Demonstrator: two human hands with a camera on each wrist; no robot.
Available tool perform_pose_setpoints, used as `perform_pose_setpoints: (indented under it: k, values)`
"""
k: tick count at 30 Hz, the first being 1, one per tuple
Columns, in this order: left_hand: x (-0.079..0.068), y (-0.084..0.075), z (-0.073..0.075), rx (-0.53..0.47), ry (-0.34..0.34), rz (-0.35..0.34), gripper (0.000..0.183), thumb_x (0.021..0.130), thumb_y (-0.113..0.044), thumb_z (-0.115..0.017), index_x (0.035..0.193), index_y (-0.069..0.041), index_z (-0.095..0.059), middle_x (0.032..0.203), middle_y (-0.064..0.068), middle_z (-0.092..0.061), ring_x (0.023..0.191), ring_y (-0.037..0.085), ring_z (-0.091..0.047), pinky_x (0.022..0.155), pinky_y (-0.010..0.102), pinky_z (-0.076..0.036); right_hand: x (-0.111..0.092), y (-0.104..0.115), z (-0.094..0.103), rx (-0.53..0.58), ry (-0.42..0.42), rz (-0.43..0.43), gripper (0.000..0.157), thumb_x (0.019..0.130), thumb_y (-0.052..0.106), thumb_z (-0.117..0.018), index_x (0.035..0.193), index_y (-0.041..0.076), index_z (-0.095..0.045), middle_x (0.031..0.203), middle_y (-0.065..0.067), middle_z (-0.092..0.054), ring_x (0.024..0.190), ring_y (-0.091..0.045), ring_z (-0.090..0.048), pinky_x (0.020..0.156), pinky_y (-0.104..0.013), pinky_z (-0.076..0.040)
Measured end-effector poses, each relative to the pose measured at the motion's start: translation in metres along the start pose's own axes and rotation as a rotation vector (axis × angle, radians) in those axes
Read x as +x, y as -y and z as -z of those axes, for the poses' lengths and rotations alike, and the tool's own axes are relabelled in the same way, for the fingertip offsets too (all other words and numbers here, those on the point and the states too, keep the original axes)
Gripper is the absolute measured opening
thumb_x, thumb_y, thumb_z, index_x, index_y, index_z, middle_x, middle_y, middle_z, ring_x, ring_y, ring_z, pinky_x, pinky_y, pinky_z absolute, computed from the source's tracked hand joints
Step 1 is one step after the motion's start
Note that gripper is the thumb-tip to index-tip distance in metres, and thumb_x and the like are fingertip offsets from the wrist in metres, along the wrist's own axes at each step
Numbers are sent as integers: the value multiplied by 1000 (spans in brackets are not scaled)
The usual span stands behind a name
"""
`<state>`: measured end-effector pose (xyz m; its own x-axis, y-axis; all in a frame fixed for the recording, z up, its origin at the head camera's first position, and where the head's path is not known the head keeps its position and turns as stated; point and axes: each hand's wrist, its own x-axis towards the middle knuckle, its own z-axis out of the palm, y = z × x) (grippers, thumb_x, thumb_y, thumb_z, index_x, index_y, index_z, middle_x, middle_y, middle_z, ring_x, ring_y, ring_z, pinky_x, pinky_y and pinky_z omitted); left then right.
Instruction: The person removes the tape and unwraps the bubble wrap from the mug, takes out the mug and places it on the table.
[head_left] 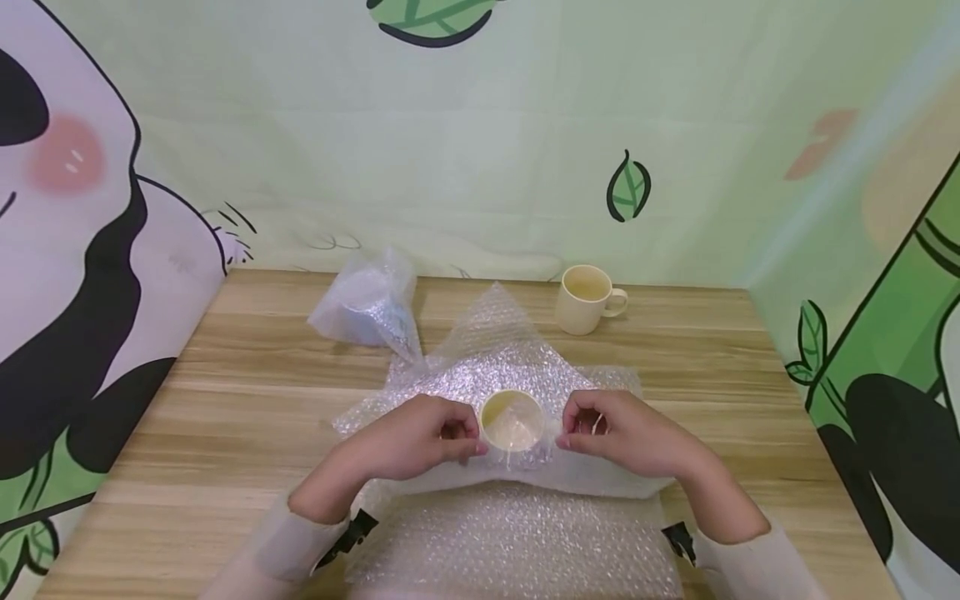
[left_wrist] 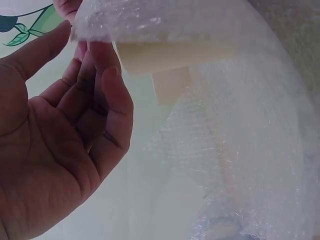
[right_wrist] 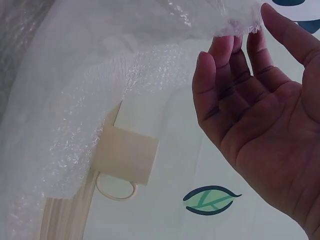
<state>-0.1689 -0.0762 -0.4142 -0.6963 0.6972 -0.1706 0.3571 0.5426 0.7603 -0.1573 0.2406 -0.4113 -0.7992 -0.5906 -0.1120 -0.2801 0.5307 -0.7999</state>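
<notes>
A pale yellow cup (head_left: 492, 412) stands in the middle of the table, with bubble wrap (head_left: 517, 537) under and around it. My left hand (head_left: 420, 437) pinches the wrap's raised edge between thumb and fingers, just left of the cup's rim. On the other side, my right hand (head_left: 637, 433) pinches the same edge in the same way. In the left wrist view, the cup's pale side (left_wrist: 170, 56) shows partly behind the lifted wrap (left_wrist: 250, 140). The lower part of the cup is hidden by the wrap in the head view.
Behind the wrap on the right stands a second pale yellow mug (head_left: 579, 308), its handle to the right. At the back left lies a bluish item wrapped in bubble wrap (head_left: 369, 308). The wooden table (head_left: 225, 417) meets a printed green backdrop (head_left: 510, 167) at its far edge.
</notes>
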Motion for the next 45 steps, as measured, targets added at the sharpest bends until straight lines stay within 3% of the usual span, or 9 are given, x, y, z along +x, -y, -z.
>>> perform_pose_setpoints:
  k: [9,17,21,24,26,30,33,37,45]
  values:
    - [-4,2,-3,-38,37,-29,30,110,-34,-50,94,-20,-71,78,-9,-72,74,6,-68,67,25,-54,-12,-3,-7,33,44,33,10,98,30,-73,92,24,-66,85,8,-64,79,-9,-61,71,-25,-54]
    - [-8,9,-4,-37,43,-3,24,107,-38,-56,99,-20,-70,81,-8,-72,74,10,-65,66,26,-53,-20,-4,-10,42,50,63,14,101,33,-67,91,23,-68,82,5,-65,77,-7,-60,70,-25,-54]
    - [-7,14,-5,10,6,16,22,103,-42,-63,101,-20,-68,89,-9,-71,80,9,-65,70,26,-54,-22,-6,-7,33,-7,40,15,104,28,-64,91,22,-69,83,6,-67,79,-7,-61,74,-27,-54]
    - [-6,15,-5,32,-14,43,30,99,-45,-68,108,-17,-67,100,-5,-71,93,13,-67,81,30,-56,-23,-8,-5,24,-88,-8,9,100,27,-69,96,19,-68,86,7,-66,83,-10,-61,77,-27,-54]
    - [-6,16,-6,35,-17,62,42,95,-47,-71,117,-12,-66,111,2,-72,105,20,-68,90,37,-56,-24,-10,-3,21,-138,-39,17,96,29,-75,104,15,-67,94,2,-66,90,-16,-61,80,-29,-54]
    - [-5,19,-9,64,-15,85,73,87,-52,-79,138,-4,-58,138,15,-63,131,32,-59,111,50,-48,-25,-17,-3,13,-182,-108,54,89,35,-83,129,7,-60,120,-12,-64,111,-30,-59,91,-39,-54]
    - [-4,19,-12,128,7,117,99,80,-58,-83,151,0,-46,156,19,-48,147,37,-43,124,61,-30,-24,-24,-5,-17,-163,-147,81,84,40,-86,146,3,-49,140,-20,-55,128,-40,-53,102,-54,-51]
    - [-3,17,-15,211,46,187,121,72,-64,-86,161,-3,-31,170,21,-25,158,44,-19,123,74,-8,-23,-32,-13,-77,-107,-180,107,76,49,-90,157,2,-37,154,-25,-41,142,-48,-43,113,-67,-41]
    - [1,17,-29,295,98,261,141,62,-65,-91,166,-5,-16,173,24,-3,157,53,-1,116,83,-2,-20,-39,-28,-144,-34,-256,125,66,53,-93,161,0,-30,166,-29,-24,152,-54,-23,119,-74,-25]
